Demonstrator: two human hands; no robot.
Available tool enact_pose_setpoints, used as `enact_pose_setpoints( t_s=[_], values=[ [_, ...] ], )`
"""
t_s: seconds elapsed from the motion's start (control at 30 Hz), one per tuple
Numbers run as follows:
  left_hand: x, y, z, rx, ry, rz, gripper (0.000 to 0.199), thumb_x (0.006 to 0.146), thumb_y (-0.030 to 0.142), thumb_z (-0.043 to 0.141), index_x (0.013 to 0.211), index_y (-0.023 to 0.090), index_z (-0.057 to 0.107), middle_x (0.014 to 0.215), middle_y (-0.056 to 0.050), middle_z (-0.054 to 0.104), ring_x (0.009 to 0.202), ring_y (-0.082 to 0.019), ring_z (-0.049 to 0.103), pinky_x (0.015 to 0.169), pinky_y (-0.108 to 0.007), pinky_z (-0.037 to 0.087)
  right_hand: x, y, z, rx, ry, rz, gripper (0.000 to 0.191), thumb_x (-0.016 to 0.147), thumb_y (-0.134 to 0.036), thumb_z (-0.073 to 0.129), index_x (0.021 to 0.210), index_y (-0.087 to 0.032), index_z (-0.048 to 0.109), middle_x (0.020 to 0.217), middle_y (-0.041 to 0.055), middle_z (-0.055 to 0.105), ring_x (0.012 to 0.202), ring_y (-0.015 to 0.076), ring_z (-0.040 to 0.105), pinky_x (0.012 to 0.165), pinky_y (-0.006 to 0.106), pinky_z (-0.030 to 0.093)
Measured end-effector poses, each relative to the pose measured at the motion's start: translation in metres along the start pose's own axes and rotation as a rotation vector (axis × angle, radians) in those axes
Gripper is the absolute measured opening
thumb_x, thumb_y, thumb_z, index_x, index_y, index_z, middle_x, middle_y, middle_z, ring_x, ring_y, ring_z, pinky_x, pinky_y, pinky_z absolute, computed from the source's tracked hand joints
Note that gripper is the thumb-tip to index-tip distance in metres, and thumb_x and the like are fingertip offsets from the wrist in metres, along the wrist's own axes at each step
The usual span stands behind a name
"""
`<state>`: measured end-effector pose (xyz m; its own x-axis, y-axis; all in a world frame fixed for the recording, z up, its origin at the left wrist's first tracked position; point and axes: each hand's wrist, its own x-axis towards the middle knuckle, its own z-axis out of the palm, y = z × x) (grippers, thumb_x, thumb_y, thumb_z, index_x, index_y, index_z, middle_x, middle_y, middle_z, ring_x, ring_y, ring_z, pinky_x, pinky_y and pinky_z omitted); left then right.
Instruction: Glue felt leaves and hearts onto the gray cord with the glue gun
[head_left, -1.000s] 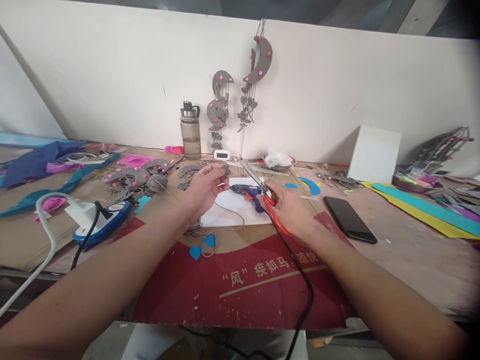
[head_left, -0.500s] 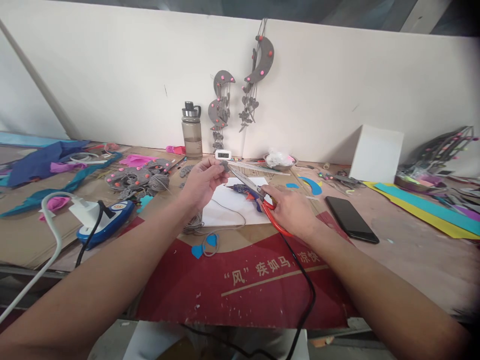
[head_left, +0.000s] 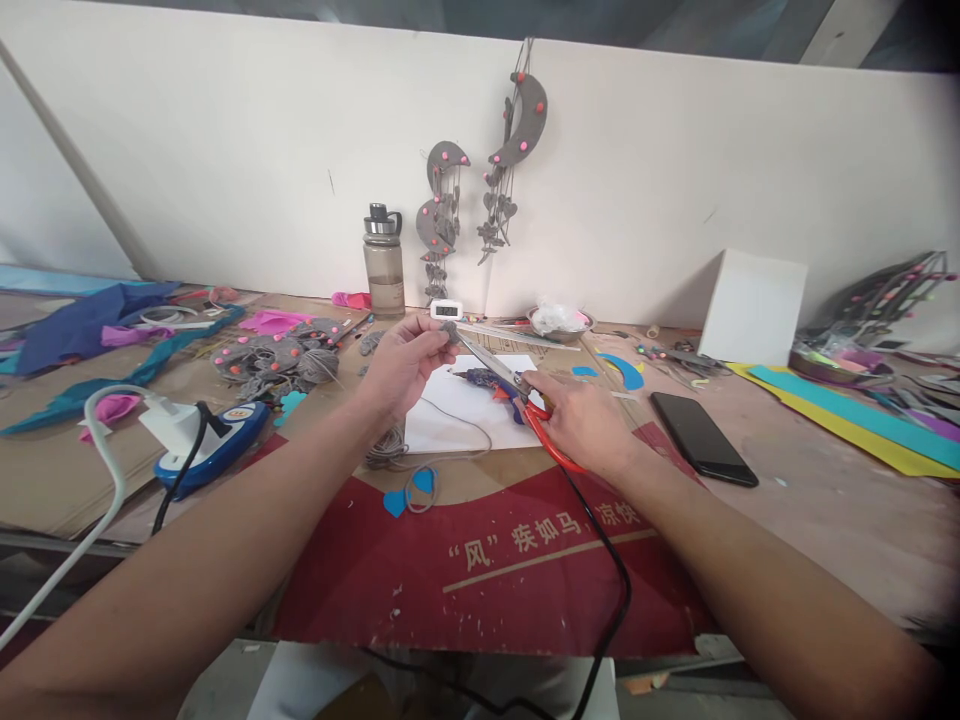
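Scissors (head_left: pixel 504 371) have swung leftward since one second earlier, their tips now at or just beside a small grey piece (head_left: pixel 450 331). Left hand (head_left: pixel 407 362): pinching this piece before the digital clock (head_left: pixel 446 311). Right hand (head_left: pixel 583 415): curled around the red handles (head_left: pixel 550 440), above the cardboard (head_left: pixel 525 600).

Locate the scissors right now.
Centre of the head view: the red-handled scissors are in the right hand, pointing toward the grey piece in the left hand.
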<state>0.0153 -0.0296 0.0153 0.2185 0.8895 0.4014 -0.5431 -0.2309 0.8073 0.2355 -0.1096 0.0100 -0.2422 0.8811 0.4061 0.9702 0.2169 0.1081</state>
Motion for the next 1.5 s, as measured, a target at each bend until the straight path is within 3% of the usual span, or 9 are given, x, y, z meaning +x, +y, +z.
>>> enact_pose_setpoints(
  t_s=[0.63,0.83,0.97,1.17,1.33,1.5],
  values=[
    [0.001,-0.002,-0.002,0.017,0.01,0.012,0.017,0.067,0.015,0.074,0.07,0.015,0.058,0.068,0.0,0.061,0.063,-0.011,0.06,0.066,-0.025,0.047,-0.001,-0.001,-0.003,0.043,-0.009,0.003,0.038,0.086,-0.025,0.044,0.12,-0.022,0.06,0.087,0.0081,0.071,0.076,0.0222,0.062,0.061,0.028,0.035],
    [0.002,-0.003,-0.002,-0.022,0.035,-0.031,0.019,0.068,0.017,0.074,0.076,0.016,0.057,0.072,0.001,0.061,0.066,-0.011,0.062,0.068,-0.026,0.05,0.001,0.0,-0.001,0.348,0.034,-0.003,0.027,0.089,-0.033,0.045,0.103,-0.019,0.064,0.082,0.0067,0.07,0.072,0.0188,0.06,0.062,0.026,0.038],
    [0.001,-0.003,-0.002,-0.049,0.05,-0.065,0.025,0.067,0.013,0.073,0.083,0.018,0.056,0.073,0.002,0.062,0.067,-0.01,0.062,0.071,-0.027,0.051,0.003,0.0,0.003,0.469,0.076,-0.028,0.033,0.091,-0.042,0.044,0.102,-0.017,0.062,0.083,0.0067,0.068,0.07,0.0175,0.058,0.064,0.026,0.04],
    [-0.001,-0.002,0.002,-0.071,0.035,-0.084,0.02,0.067,0.009,0.07,0.078,0.016,0.055,0.071,0.001,0.061,0.069,-0.011,0.063,0.075,-0.028,0.052,0.002,0.001,0.012,0.429,0.124,-0.078,0.04,0.092,-0.04,0.043,0.122,-0.015,0.052,0.106,0.0119,0.064,0.091,0.0208,0.059,0.079,0.029,0.043],
    [-0.002,-0.003,0.005,-0.081,0.059,-0.115,0.019,0.067,0.008,0.069,0.076,0.016,0.054,0.069,0.002,0.06,0.069,-0.011,0.063,0.075,-0.028,0.052,-0.001,-0.003,0.006,0.258,0.048,-0.031,0.039,0.091,-0.037,0.042,0.123,-0.018,0.053,0.095,0.0099,0.066,0.078,0.0207,0.058,0.065,0.028,0.038],
    [-0.001,-0.004,0.005,-0.052,0.005,-0.087,0.017,0.068,0.008,0.069,0.074,0.016,0.055,0.068,0.001,0.059,0.064,-0.009,0.06,0.063,-0.023,0.047,-0.002,-0.005,0.004,0.106,0.037,0.014,0.04,0.089,-0.035,0.044,0.125,-0.02,0.055,0.096,0.0098,0.068,0.075,0.0219,0.06,0.06,0.028,0.034]
  ],
)
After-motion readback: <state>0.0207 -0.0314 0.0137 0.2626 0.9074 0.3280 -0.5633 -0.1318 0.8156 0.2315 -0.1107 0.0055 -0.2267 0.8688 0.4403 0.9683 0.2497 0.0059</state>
